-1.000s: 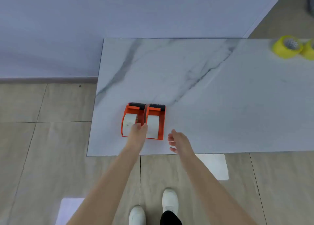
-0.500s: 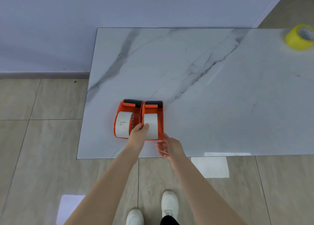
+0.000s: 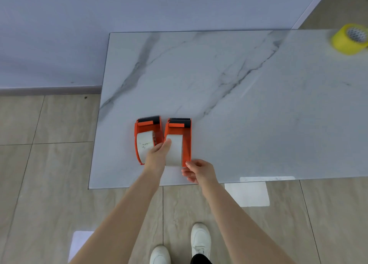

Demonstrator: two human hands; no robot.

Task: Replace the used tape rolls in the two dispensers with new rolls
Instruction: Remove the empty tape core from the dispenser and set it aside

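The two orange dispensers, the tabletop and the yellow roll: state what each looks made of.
Left dispenser and right dispenser: seemingly moulded plastic, uniform matte orange with thin walls, and dark toothed cutter strips that could be metal or plastic. Tabletop: marble-look slab, white with grey veins and a glossy sheen; real stone or printed surface cannot be told. Yellow roll: glossy plastic tape, apparently on a printed cardboard core.

A bare indoor room, plain enough to be an office or a work space, though nothing settles which. A marble-patterned tabletop (image 3: 229, 80) stands against a blank pale wall (image 3: 139, 6) with a skirting board (image 3: 49, 89), over a floor (image 3: 49, 174) of large beige tiles, where bright patches of light fall.
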